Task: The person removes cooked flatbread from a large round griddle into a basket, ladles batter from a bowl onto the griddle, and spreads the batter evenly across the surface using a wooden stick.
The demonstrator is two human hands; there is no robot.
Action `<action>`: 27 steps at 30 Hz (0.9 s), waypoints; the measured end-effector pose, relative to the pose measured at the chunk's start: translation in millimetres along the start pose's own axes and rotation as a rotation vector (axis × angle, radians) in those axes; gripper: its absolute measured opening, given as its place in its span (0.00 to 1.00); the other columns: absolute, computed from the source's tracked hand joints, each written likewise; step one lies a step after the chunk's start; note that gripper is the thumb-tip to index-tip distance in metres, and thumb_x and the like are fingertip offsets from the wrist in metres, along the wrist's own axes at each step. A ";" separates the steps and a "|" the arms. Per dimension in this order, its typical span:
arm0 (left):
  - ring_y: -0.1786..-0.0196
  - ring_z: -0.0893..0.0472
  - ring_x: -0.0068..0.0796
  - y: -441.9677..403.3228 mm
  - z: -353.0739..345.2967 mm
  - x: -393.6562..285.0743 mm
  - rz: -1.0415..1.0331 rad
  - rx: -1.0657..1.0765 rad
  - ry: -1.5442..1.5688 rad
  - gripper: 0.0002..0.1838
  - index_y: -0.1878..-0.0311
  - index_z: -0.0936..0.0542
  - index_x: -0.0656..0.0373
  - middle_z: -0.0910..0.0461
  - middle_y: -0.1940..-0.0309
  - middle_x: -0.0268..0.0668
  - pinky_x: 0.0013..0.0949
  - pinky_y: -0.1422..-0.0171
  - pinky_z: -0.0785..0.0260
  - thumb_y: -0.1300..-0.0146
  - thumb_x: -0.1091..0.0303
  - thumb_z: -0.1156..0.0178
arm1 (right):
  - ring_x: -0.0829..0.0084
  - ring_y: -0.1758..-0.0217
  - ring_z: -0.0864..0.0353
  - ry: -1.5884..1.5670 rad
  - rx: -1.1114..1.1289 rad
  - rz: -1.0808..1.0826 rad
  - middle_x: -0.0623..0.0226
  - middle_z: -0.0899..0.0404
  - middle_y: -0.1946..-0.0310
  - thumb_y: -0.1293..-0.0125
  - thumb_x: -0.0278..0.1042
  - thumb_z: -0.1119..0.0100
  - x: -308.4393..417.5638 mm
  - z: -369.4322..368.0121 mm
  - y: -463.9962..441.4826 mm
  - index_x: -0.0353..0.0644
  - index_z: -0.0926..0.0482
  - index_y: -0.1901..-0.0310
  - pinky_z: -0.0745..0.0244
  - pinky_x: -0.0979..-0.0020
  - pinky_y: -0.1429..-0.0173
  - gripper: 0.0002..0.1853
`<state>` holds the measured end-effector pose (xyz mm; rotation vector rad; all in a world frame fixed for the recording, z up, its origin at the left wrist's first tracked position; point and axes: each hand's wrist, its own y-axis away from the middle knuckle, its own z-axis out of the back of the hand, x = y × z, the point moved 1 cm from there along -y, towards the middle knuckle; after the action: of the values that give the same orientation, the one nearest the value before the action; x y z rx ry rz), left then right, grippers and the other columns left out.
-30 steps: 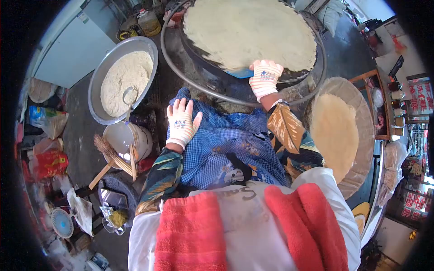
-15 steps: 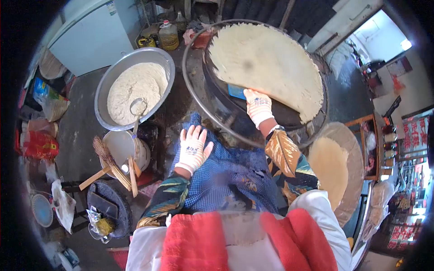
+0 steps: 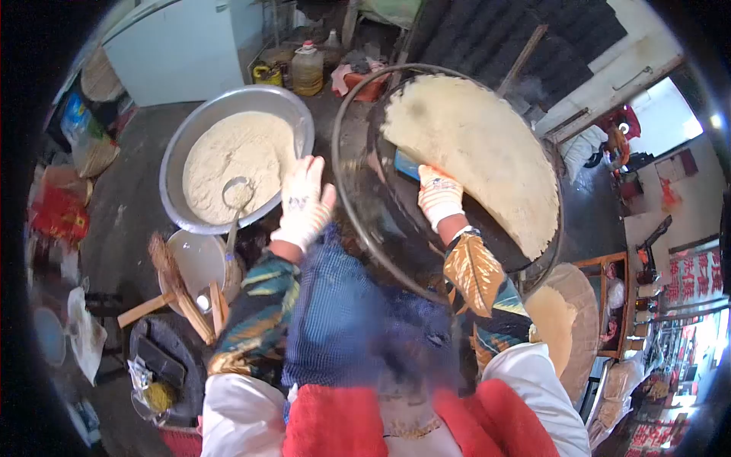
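My right hand (image 3: pixel 442 196), in a striped white glove, is closed on a blue scraper (image 3: pixel 407 164) whose blade meets the near edge of a large pale pancake (image 3: pixel 480 145). The pancake lies folded or part-lifted over a round dark griddle (image 3: pixel 396 202), leaving the near side bare. My left hand (image 3: pixel 306 202), gloved too, hovers beside the right rim of a metal basin (image 3: pixel 173 199); its fingers are stretched out and hold nothing. Thick batter (image 3: pixel 236 148) fills much of the basin, and a ladle (image 3: pixel 238 194) rests in it, its handle leaning over the rim.
A metal ring (image 3: pixel 343 183) surrounds the griddle. Below the basin stands a bucket (image 3: pixel 199 255) with a straw brush (image 3: pixel 171 278) and wooden sticks across it. Another thin pancake (image 3: pixel 550 316) lies on a round tray (image 3: pixel 586 327) at the right. An oil jug (image 3: pixel 308 70) stands behind.
My left hand has risen from the blue checked apron toward the basin's rim. My right hand still grips the scraper at the pancake's edge. The whole view has shifted slightly.
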<state>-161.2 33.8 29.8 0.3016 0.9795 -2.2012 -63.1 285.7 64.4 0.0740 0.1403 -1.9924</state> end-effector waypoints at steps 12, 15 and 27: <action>0.27 0.43 0.42 -81.1 -59.2 27.0 -0.765 0.492 -0.517 0.18 0.51 0.21 0.58 0.29 0.41 0.44 0.49 0.22 0.57 0.46 0.68 0.48 | 0.57 0.65 0.17 -0.230 -0.118 0.046 0.52 0.18 0.71 0.48 0.28 0.45 10.3 9.5 8.4 0.40 0.19 0.70 0.21 0.60 0.59 0.06; 0.50 0.26 0.41 -21.6 -76.9 3.5 -0.769 0.664 -0.600 0.14 0.68 0.15 0.56 0.20 0.67 0.41 0.47 0.25 0.55 0.46 0.62 0.49 | 0.59 0.62 0.15 -0.167 -0.155 -0.004 0.55 0.16 0.68 0.47 0.29 0.45 11.9 -4.7 3.8 0.41 0.17 0.70 0.21 0.59 0.59 0.07; 0.59 0.24 0.44 160.4 -57.6 -180.6 -0.777 0.767 -0.098 0.10 0.71 0.24 0.59 0.23 0.68 0.43 0.46 0.48 0.34 0.50 0.61 0.43 | 0.66 0.74 0.21 -0.254 -0.266 -0.027 0.71 0.19 0.78 0.46 0.31 0.47 7.2 -14.5 8.6 0.46 0.19 0.77 0.27 0.58 0.74 0.08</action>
<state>75.9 91.2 -16.3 0.1531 0.1283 -3.2167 -58.4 277.6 48.6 -0.3521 0.2402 -1.9742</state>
